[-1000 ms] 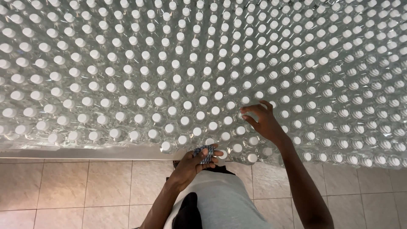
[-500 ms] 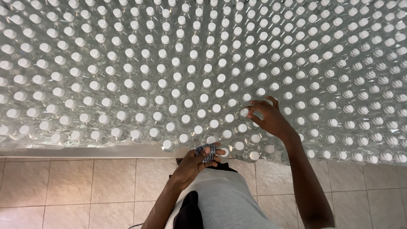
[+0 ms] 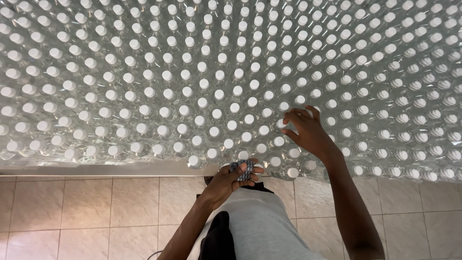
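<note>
Fingers (image 3: 294,117) of right hand (image 3: 308,135) spread loose over upright bottle caps (image 3: 281,123) (directly beneath); left hand (image 3: 231,180), nearer the body, clamped on small patterned object (image 3: 240,169).

Pale table edge (image 3: 96,167) above beige tiled floor (image 3: 72,216), covered throughout by tightly packed rows of clear plastic bottles (image 3: 192,96) with white caps, upright, shrink-wrapped.

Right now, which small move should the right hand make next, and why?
Probably lower the right hand onto the white cap at its fingertips: the fingers are spread just over that row of clear bottles, while the left hand holds a small dark patterned object at the near edge.
</note>
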